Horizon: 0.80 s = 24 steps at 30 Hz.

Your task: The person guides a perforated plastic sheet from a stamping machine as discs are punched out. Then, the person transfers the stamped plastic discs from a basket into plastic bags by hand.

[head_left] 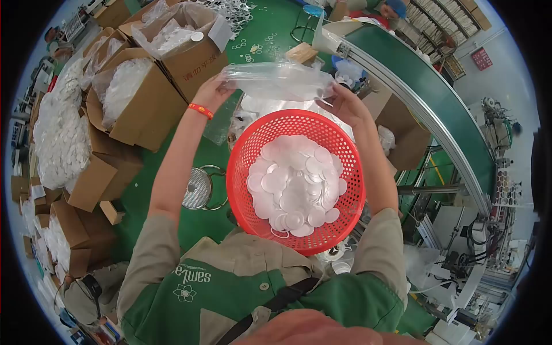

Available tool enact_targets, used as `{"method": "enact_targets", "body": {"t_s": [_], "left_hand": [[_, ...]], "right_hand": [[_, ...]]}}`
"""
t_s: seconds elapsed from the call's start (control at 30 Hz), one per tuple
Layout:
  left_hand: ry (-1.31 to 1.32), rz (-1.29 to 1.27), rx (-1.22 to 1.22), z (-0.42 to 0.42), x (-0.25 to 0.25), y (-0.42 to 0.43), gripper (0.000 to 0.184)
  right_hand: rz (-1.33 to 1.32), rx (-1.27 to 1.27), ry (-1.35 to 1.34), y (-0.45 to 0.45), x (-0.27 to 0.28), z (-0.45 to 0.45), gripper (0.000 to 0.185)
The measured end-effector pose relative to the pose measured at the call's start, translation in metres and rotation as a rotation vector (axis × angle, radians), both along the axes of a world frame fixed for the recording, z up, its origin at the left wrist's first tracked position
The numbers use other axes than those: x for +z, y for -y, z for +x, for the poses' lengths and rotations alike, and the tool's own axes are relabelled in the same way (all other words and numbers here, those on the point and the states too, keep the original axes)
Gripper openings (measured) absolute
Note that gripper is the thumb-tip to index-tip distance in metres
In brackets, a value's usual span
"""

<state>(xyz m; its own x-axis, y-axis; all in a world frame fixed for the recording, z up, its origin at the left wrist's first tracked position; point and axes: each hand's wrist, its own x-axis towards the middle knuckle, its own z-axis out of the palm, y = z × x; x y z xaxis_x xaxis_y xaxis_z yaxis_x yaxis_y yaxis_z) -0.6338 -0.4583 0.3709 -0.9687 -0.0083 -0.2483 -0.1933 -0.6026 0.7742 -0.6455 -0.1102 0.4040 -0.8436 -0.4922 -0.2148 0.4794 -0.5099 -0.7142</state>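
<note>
A clear plastic bag [279,80] is stretched sideways between my two hands, beyond the far rim of a red basket. My left hand [214,92] pinches the bag's left end, and an orange band circles that wrist. At the other end, my right hand [345,104] has its fingers closed on the bag's right edge. Close in front of my body stands the red perforated plastic basket [237,172], holding a heap of thin, round, whitish translucent discs [296,184]. Whether anything is inside the bag I cannot make out.
Open cardboard boxes [150,103] with plastic liners and white parts crowd the left. A curved green conveyor [425,92] runs along the right. A round metal stool [197,188] stands on the green floor. Another person in a blue cap [397,8] is at the far right.
</note>
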Motion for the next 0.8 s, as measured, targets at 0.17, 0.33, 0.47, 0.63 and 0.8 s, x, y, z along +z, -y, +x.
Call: {"method": "enact_targets", "body": {"t_s": [0.17,0.33,0.47,0.63,0.8], "left_hand": [[0.122,0.681,-0.076,0.009,-0.008,-0.021,0.012],[-0.146,0.265,-0.242,-0.006,-0.039,-0.028,0.02],[-0.337,0.406,-0.477,-0.047,-0.062,-0.019,0.015],[-0.644,-0.375,0.118,-0.043,0.043,-0.044,0.022],[-0.678,-0.753,-0.133,-0.021,0.01,-0.027,0.013]], "right_hand": [[-0.331,0.04,-0.033,-0.01,-0.024,-0.002,0.027],[0.409,0.377,-0.585,-0.037,-0.032,-0.037,0.016],[0.523,0.218,-0.595,-0.032,-0.036,-0.055,0.01],[0.432,-0.394,-1.013,0.007,0.039,-0.041,0.009],[0.948,-0.22,-1.413,-0.012,0.01,-0.035,0.008]]}}
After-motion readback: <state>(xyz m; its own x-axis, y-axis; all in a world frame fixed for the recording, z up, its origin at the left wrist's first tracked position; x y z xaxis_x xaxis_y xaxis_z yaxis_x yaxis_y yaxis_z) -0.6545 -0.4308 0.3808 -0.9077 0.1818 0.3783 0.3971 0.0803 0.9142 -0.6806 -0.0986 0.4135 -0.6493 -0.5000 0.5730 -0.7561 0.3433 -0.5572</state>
